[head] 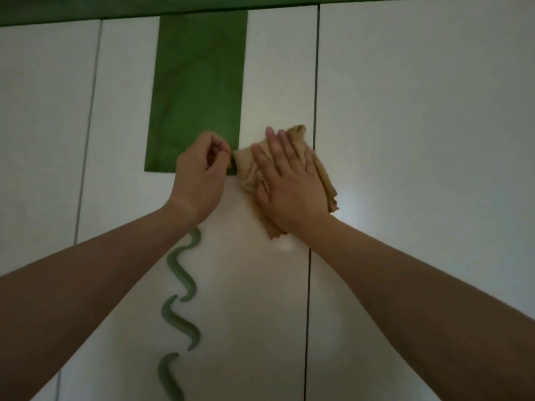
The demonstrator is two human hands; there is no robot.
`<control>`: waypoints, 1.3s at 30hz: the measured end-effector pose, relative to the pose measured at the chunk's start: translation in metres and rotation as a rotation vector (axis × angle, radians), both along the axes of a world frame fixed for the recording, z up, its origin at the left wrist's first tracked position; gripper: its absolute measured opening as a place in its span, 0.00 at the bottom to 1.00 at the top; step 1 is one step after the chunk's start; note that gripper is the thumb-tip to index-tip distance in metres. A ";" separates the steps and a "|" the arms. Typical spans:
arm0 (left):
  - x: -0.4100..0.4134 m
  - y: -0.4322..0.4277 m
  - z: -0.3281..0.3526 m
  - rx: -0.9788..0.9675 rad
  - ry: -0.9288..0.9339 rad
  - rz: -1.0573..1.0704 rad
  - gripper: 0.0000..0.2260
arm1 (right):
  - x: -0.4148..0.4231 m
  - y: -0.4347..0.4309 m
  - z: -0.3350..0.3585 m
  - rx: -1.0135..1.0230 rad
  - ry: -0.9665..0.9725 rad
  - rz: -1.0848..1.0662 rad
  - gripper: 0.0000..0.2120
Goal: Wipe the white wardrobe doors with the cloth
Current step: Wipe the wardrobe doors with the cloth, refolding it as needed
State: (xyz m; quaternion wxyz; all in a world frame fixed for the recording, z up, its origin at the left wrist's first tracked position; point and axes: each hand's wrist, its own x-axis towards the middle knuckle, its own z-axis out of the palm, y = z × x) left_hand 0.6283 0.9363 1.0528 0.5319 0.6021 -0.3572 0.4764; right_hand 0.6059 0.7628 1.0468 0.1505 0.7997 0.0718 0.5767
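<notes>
The cloth [248,172] – a tan, crumpled piece – lay against one of the white wardrobe doors [278,68], just right of the lower corner of a green panel [199,91] set in that door. The right hand [289,183] was spread flat over it, the fingers straight and close together, pressing it on the door; folds of the cloth showed above the fingertips, at the right side and under the wrist. The left hand [199,175] was curled, its thumb and forefinger closed together at the left corner of the cloth, and it seemed to pinch this corner. Both bare forearms reached up from the lower edge. Just right of the cloth ran the dark seam [314,111] between two doors. Below the left wrist a wavy green ornament [182,282] – in separate curved pieces – went down the door. A green strip [86,10] ran along the top.
</notes>
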 end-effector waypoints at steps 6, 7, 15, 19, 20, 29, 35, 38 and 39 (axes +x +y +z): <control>0.003 -0.014 -0.026 0.021 -0.008 -0.042 0.06 | 0.018 0.001 -0.157 -0.420 0.236 0.057 0.28; 0.002 -0.018 -0.029 0.037 -0.014 -0.042 0.06 | 0.013 -0.011 -0.190 -0.504 0.270 0.056 0.28; -0.018 -0.062 -0.051 0.224 -0.052 -0.070 0.04 | -0.047 -0.117 -0.253 -0.915 0.589 0.004 0.28; -0.027 -0.076 -0.047 0.244 -0.068 -0.103 0.05 | -0.072 -0.160 -0.134 -0.574 0.252 -0.095 0.29; -0.029 -0.082 -0.049 0.242 -0.067 -0.115 0.05 | -0.079 -0.170 -0.113 -0.436 0.152 -0.136 0.29; -0.043 -0.131 -0.094 0.298 -0.042 -0.215 0.04 | -0.051 -0.101 -0.281 0.046 0.144 -0.021 0.30; -0.056 -0.169 -0.126 0.380 -0.072 -0.207 0.04 | -0.072 -0.116 -0.406 -0.326 0.464 0.053 0.24; -0.075 -0.185 -0.122 0.392 -0.182 -0.172 0.04 | -0.077 -0.131 -0.393 -0.301 0.432 0.089 0.24; -0.082 -0.191 -0.122 0.410 -0.211 -0.169 0.04 | -0.082 -0.140 -0.386 -0.270 0.411 0.094 0.25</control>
